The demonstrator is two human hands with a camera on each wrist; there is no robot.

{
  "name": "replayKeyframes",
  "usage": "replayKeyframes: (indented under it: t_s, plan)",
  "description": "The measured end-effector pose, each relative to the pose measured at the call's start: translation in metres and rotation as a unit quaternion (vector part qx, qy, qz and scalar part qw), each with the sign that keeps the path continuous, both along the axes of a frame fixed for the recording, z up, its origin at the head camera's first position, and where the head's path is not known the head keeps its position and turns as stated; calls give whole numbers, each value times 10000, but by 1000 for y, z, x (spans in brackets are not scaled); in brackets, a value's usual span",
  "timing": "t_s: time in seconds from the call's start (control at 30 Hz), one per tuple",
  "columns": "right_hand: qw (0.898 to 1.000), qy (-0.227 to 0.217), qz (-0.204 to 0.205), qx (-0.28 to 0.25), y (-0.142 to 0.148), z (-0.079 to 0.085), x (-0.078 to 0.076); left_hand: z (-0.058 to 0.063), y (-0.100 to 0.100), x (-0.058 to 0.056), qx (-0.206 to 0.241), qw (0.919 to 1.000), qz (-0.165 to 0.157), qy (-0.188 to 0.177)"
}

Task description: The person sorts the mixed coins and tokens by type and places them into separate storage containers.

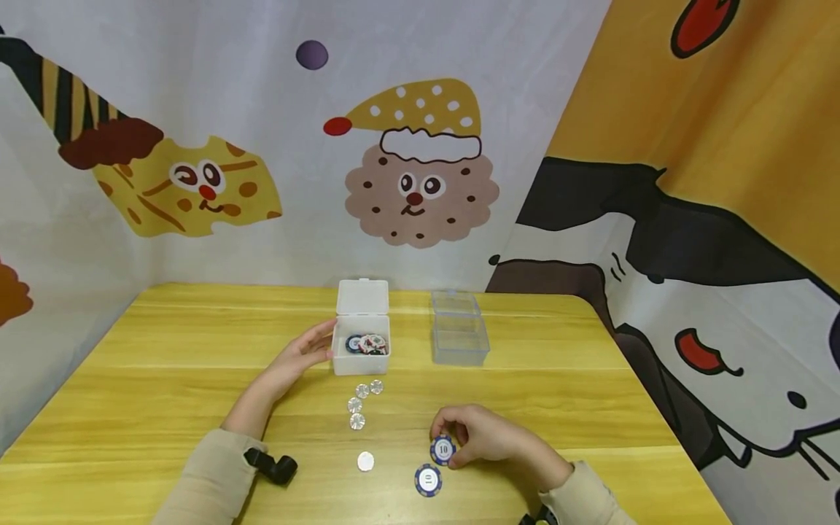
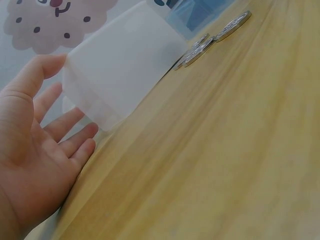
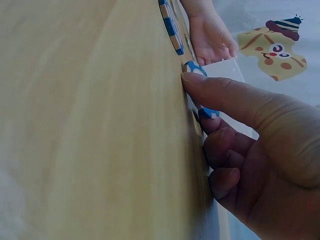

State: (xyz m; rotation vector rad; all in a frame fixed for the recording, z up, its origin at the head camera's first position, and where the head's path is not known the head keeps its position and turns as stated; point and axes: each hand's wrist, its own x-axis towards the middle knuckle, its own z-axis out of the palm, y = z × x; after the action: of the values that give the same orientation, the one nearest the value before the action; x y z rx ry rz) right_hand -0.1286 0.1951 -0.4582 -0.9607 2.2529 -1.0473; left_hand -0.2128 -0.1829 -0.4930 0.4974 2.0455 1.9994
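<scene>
My right hand pinches a blue-edged poker chip marked 10 between thumb and fingers, low over the table. Just below it lies a second blue poker chip, also marked 10. My left hand is at the left side of a white plastic box with its lid raised. In the left wrist view the thumb touches the box's edge, while the other fingers spread loosely beside it. Inside the box, poker chips lie in a loose pile.
Several silver coin-like discs form a curved line before the white box. A pale round disc lies nearer me. Right of the box stands a clear plastic box, lid up. Printed curtains hang behind the wooden table.
</scene>
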Motion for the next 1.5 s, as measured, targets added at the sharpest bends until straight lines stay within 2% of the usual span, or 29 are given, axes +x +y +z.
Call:
replayKeyframes:
  t_s: [0.37, 0.57, 0.9, 1.23, 1.5]
  plan:
    - [9977, -571, -122, -343, 0, 2, -1, 0, 0, -1, 8, 10000, -27, 34]
    - [9973, -569, -134, -433, 1, 1, -1, 0, 0, 1, -20, 10000, 25, 23]
    - [9926, -820, -443, -784, 0, -1, -5, 1, 0, 3, -17, 10000, 6, 39]
    - [9871, -783, -783, -1159, -4, -2, -17, -1, 0, 1, -2, 10000, 4, 15]
    - [9822, -730, -1073, -1361, -14, 3, -26, 2, -1, 2, -17, 10000, 15, -20]
